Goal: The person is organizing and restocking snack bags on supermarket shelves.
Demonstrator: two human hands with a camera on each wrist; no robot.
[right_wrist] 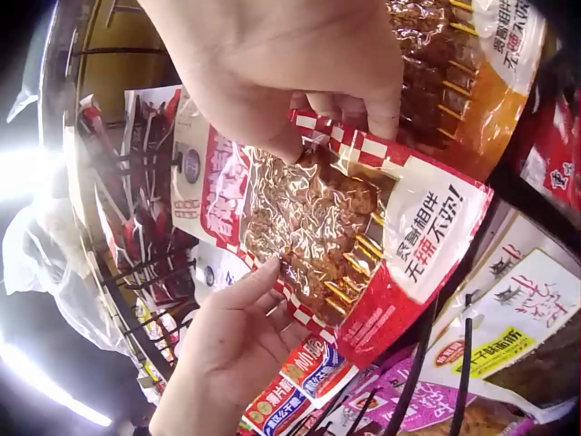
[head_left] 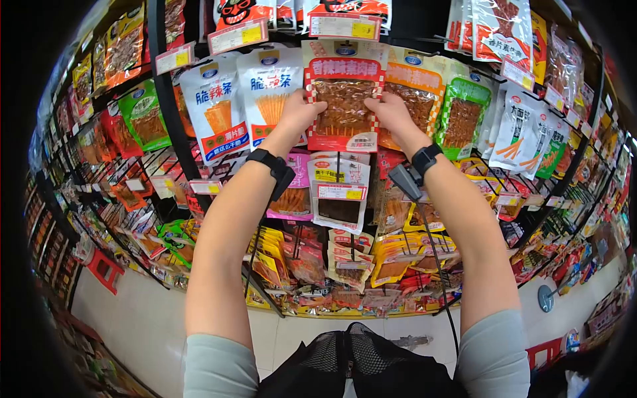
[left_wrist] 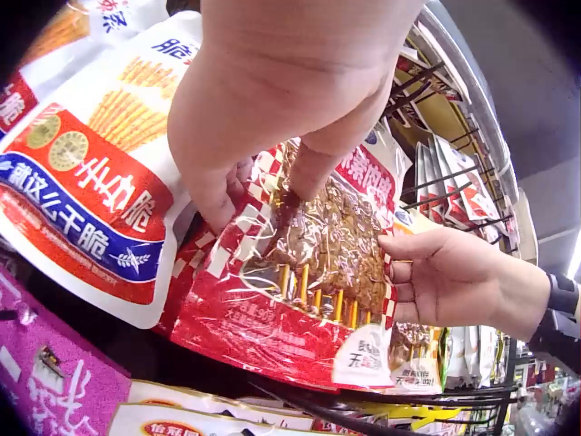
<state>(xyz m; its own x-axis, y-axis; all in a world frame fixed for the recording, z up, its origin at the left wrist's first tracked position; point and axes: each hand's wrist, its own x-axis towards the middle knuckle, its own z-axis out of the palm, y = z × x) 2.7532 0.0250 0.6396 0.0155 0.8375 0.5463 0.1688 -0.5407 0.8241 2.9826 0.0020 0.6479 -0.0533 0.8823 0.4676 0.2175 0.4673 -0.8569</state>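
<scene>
A red snack bag [head_left: 344, 109] with a checkered border and a clear window showing brown skewered pieces is held upright at the front of the rack. My left hand [head_left: 300, 114] grips its left edge, thumb over the front and fingers curled behind. On the opposite edge my right hand [head_left: 396, 118] pinches the bag in the same way; its fingers [right_wrist: 381, 109] go behind the checkered border in the right wrist view. Close beside the left hand hangs a white bag of snack sticks [left_wrist: 127, 136]. An orange bag [head_left: 415, 83] hangs just behind the right hand.
A green bag [head_left: 464, 113] hangs further right, and another white bag [head_left: 213, 106] hangs at left. Below are a pink bag [head_left: 292, 192], a price tag [head_left: 340, 192] and several yellow packs. Metal hooks [right_wrist: 463, 363] stick out from the rack. A red stool [head_left: 105, 270] stands on the floor.
</scene>
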